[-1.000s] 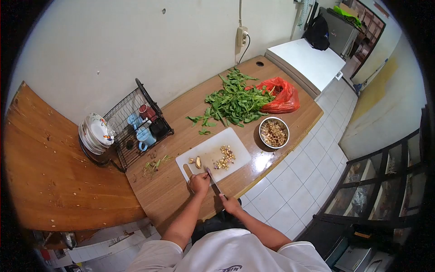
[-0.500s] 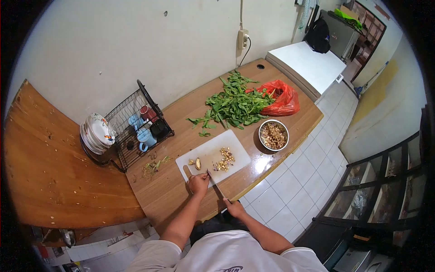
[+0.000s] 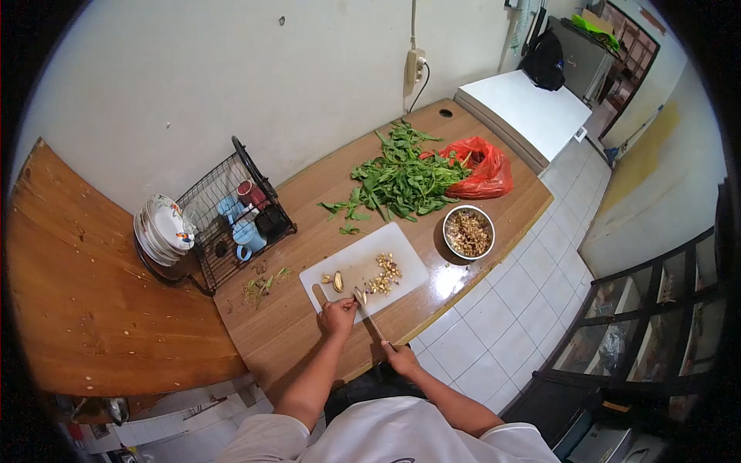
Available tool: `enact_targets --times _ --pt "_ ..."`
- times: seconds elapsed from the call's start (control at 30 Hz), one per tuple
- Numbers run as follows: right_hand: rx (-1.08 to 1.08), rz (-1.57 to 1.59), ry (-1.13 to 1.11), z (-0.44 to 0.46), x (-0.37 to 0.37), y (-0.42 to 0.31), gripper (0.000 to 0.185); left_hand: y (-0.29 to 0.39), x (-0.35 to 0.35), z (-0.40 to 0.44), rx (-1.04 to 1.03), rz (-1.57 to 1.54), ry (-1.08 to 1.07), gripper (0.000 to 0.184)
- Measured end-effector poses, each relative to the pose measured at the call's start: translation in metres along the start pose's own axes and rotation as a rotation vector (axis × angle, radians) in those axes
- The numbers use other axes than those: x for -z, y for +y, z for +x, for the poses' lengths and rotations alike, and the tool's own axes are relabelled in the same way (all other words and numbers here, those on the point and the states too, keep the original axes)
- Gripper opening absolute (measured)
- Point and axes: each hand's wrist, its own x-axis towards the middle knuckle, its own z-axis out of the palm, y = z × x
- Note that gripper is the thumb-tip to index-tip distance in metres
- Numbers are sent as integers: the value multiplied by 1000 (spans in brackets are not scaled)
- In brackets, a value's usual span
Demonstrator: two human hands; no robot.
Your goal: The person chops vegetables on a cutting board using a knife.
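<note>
My right hand (image 3: 401,360) is closed around the handle of a knife (image 3: 375,326), whose blade reaches over the near edge of a white cutting board (image 3: 405,266). The fingers of my left hand (image 3: 338,317) are pinched by the blade's tip, around a small pale piece of food (image 3: 360,295) whose kind I cannot make out. Chopped pale-yellow pieces with darker edges (image 3: 384,274) lie on the right half of the board. Larger uncut-looking yellowish pieces (image 3: 337,282) rest at its left, above the handle slot.
Leafy greens (image 3: 405,181) and a red plastic bag (image 3: 490,170) lie behind the board. A metal bowl of brownish chopped bits (image 3: 468,232) stands near the right edge. Stem scraps (image 3: 262,287), a wire rack with cups (image 3: 245,220) and stacked plates (image 3: 164,228) are to the left.
The knife's tip has shifted slightly, and a pale piece now shows beside my left fingertips. My hands have otherwise stayed in nearly the same place.
</note>
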Motion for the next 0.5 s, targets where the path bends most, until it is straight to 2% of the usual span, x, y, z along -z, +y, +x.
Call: enact_targets --times 0.23,0.3,0.43,0.5 --pt "-51 -35 -47 -3 2 3 67 -3 4 2 17 32 -28 22" --pt "32 -26 -8 2 -3 10 67 -2 8 3 8 20 -39 22" --pt "-1 -38 -33 3 -6 12 67 -3 8 3 -16 46 -36 22" --pt "52 -31 50 3 -10 9 70 -5 6 5 -11 53 -26 22"
